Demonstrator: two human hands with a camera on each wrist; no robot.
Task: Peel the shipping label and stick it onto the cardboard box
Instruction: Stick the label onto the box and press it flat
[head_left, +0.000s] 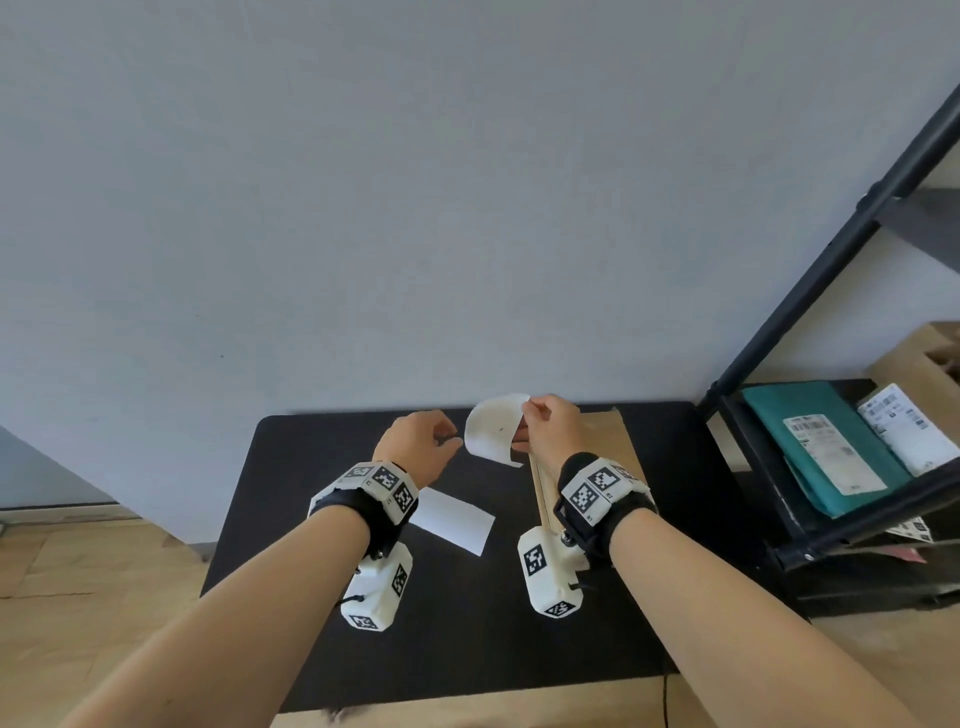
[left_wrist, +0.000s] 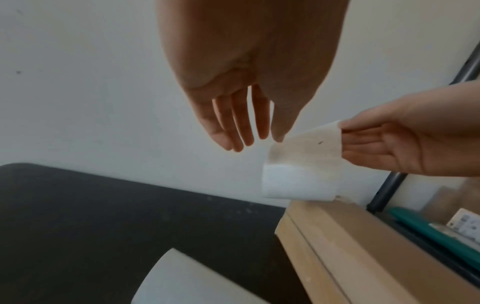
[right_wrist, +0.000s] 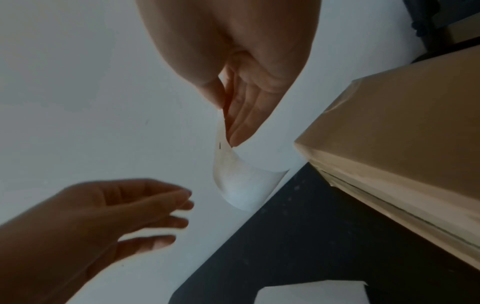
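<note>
A white shipping label curls in the air above the black table. My right hand pinches its upper right corner between thumb and fingers. My left hand hovers just left of the label with relaxed fingers, holding nothing. Whether its thumb tip touches the label's edge I cannot tell. The flat cardboard box lies on the table beneath my right hand, its side visible in the wrist views. A blank white backing sheet lies flat on the table by my left wrist.
A black metal shelf stands to the right of the table. It holds a teal mailer with a label, a white labelled package and a brown box. A pale wall rises behind the table.
</note>
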